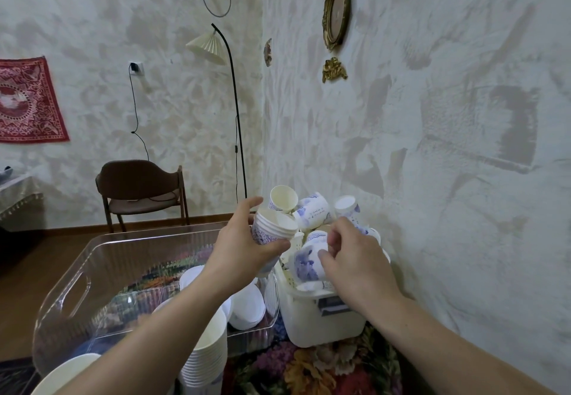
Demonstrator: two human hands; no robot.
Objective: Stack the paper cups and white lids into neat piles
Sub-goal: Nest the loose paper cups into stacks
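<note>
A white plastic bin (315,320), perforated at its wall, is heaped with loose paper cups (312,209) printed in blue; about six can be counted, tumbled at all angles. Beside it, a clear plastic tub (77,289) with a cut-out handle holds round white lids (247,308), at least three, overlapping. A short nest of some four cups (272,231) is gripped by the left hand (244,246) above the tub's edge. One cup (306,265) in the bin is pinched by the right hand (355,258). A tall stack (205,354) of plain-rimmed cups is seen near the tub, on a floral cloth (324,367).
</note>
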